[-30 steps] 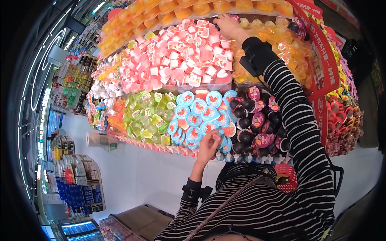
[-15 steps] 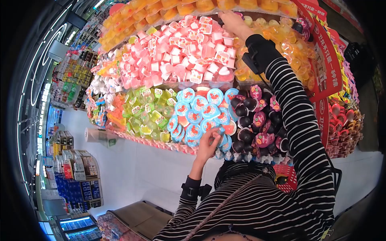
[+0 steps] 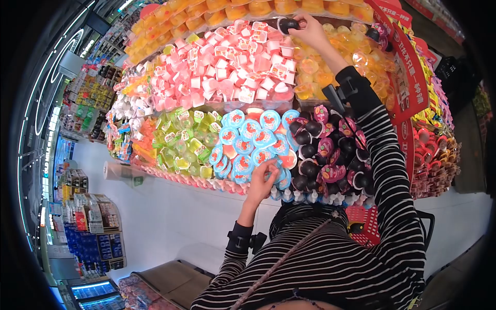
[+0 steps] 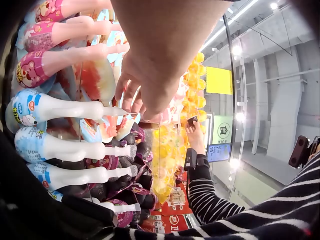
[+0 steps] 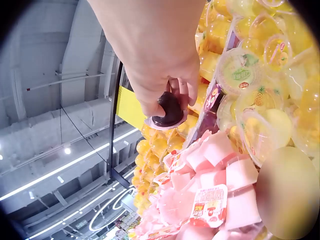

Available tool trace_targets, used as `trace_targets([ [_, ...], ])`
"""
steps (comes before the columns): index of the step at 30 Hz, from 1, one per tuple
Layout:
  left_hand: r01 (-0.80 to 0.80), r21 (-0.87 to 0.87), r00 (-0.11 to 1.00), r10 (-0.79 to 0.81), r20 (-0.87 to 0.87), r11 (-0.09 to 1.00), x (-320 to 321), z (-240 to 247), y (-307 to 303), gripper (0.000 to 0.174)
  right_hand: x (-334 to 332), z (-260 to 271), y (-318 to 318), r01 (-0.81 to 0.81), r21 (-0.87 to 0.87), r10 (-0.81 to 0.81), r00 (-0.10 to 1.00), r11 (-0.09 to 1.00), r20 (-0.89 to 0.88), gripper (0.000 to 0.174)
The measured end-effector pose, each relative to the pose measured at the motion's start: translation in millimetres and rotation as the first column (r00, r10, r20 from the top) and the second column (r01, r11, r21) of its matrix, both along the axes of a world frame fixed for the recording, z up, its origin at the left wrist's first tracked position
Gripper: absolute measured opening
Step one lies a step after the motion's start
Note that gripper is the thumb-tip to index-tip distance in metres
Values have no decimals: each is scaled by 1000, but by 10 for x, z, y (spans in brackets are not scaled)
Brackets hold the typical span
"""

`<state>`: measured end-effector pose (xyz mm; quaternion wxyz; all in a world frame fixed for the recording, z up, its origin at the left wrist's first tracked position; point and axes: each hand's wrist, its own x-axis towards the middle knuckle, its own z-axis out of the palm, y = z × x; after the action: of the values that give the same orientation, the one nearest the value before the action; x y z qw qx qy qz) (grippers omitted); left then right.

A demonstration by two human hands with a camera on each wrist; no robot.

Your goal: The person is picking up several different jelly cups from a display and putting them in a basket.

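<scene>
My right hand (image 3: pixel 310 33) pinches a black jelly cup (image 3: pixel 288 25) between thumb and fingers, above the back edge of the pink and yellow jelly cups. In the right wrist view, the dark rounded cup (image 5: pixel 170 111) has its pale rim facing down. My left hand (image 3: pixel 262 181), loosely bent and holding nothing visible, hovers at the blue-lidded cups (image 3: pixel 249 129) near the display's front. More black jelly cups (image 3: pixel 308 169) with purple lids lie right of it.
Pink jelly cups (image 3: pixel 222 67), green ones (image 3: pixel 188 137) and yellow ones (image 3: pixel 356 54) fill neighbouring bins. Orange cups (image 3: pixel 206 20) are stacked along the back. A red sign strip (image 3: pixel 411 77) borders the right side. White-necked bottles (image 4: pixel 70 107) line the front edge.
My right hand has risen from the back edge of the bins, bringing the black jelly cup into plain view. My left hand stays by the blue-lidded cups while the head view shifts slightly.
</scene>
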<state>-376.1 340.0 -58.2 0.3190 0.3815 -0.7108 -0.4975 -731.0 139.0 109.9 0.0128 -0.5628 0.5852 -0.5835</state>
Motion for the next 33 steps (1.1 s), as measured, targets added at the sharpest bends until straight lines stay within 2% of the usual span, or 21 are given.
trace_targets([
  [1, 31, -11, 999, -31, 34, 999, 11, 25, 2, 29, 15, -31, 102, -62, -10, 62, 994, 998, 94, 38],
  [2, 62, -19, 996, -60, 70, 998, 16, 34, 10, 29, 55, -66, 224, -62, -7, 62, 994, 998, 93, 38],
  [4, 62, -10, 998, -62, 32, 998, 11, 7, 34, 29, 173, -168, 514, -196, -128, 220, 950, 972, 221, 36],
  [5, 58, -16, 998, -58, 5, 998, 4, 8, 41, 29, 235, -214, 676, -264, -73, 274, 917, 962, 288, 35],
  [8, 52, -20, 999, -52, -5, 998, 0, 27, 61, 29, 510, -336, 1184, -323, -46, 320, 888, 945, 329, 33],
  [11, 102, -36, 994, -101, 35, 994, -2, 87, 75, 28, 755, -510, 1589, -457, 45, 371, 772, 888, 516, 33],
  [12, 97, -26, 995, -97, 36, 995, -11, 105, 74, 28, 838, -569, 1688, -518, 15, 411, 696, 855, 588, 34],
  [14, 134, -64, 991, -132, 35, 989, -43, 133, 78, 28, 980, -632, 1896, -535, 63, 388, 685, 843, 617, 33],
  [16, 125, -43, 992, -124, 33, 991, -75, 173, 83, 28, 1104, -738, 2040, -497, 71, 388, 751, 865, 534, 34],
  [20, 187, 19, 980, -185, -72, 982, -136, 220, 24, 30, 1277, -883, 2288, -570, 170, 403, 732, 804, 550, 36],
  [23, 231, 143, 959, -200, -200, 962, -169, 220, -11, 33, 1351, -1027, 2388, -621, 200, 425, 703, 758, 570, 41],
  [24, 225, 152, 961, -193, -199, 962, -168, 195, -16, 33, 1388, -1047, 2414, -612, 196, 430, 715, 766, 551, 41],
  [26, 294, 264, 919, -197, -340, 919, -164, 111, -20, 36, 1447, -1104, 2439, -606, 196, 432, 724, 771, 538, 41],
  [30, 338, 253, 910, -246, -334, 907, -138, 24, -30, 39, 1552, -1267, 2455, -661, 145, 522, 691, 736, 500, 38],
  [32, 320, 267, 911, -218, -352, 909, -138, 8, -7, 40, 1599, -1351, 2444, -669, 46, 574, 669, 742, 472, 36],
  [33, 315, 271, 912, -211, -352, 910, -128, -25, -10, 41, 1601, -1367, 2451, -669, 64, 580, 684, 740, 442, 37],
])
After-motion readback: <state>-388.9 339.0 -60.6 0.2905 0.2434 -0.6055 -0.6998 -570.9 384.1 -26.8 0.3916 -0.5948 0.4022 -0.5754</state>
